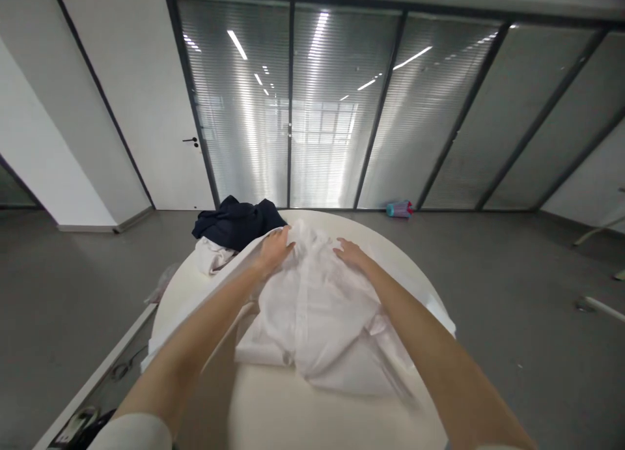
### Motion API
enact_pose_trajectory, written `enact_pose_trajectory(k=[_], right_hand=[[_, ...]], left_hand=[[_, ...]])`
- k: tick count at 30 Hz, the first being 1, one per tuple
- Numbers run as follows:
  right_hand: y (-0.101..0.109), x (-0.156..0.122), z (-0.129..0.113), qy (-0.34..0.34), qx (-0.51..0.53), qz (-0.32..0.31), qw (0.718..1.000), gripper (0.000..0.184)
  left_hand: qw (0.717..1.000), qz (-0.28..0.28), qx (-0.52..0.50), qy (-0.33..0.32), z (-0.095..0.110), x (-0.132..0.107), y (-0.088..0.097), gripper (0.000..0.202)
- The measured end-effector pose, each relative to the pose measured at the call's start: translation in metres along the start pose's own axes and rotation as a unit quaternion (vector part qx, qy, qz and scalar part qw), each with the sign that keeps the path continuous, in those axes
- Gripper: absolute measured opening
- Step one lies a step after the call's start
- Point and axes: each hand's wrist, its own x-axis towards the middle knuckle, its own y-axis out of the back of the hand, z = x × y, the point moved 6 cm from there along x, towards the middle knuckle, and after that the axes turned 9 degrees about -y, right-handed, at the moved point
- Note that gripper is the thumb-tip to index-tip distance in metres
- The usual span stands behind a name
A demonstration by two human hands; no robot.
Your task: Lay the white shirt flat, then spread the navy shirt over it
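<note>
A white shirt (pixel 305 307) lies spread and creased on the round table (pixel 273 404), its buttoned front facing up and its collar toward the far edge. My left hand (pixel 276 249) rests on the shirt's left shoulder, fingers apart beside the collar. On the opposite shoulder, my right hand (pixel 351 251) touches the cloth with its fingers stretched out. The sleeves run down under my forearms and are partly hidden by them.
A dark navy garment (pixel 239 222) and a crumpled pale cloth (pixel 213 256) lie at the table's far left. On the floor are a blue and pink container (pixel 399 209) by the glass wall and a white rail (pixel 97 375) at left. Furniture legs (pixel 603 307) stand at right.
</note>
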Motion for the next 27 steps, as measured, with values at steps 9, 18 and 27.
enact_pose_trajectory(k=[9,18,27], right_hand=[[0.047,-0.048,0.057,0.040,-0.091,-0.051,0.994,0.041],[0.095,-0.205,0.131,-0.063,-0.179,0.146,0.971,0.062],[0.136,-0.188,0.138,-0.103,-0.085,0.177,0.975,0.019]], left_hand=[[0.983,-0.108,-0.045,-0.143,0.028,0.034,-0.041,0.048],[0.967,-0.095,-0.151,-0.180,0.032,0.011,-0.045,0.036],[0.976,-0.091,-0.198,-0.007,0.042,-0.127,0.061,0.031]])
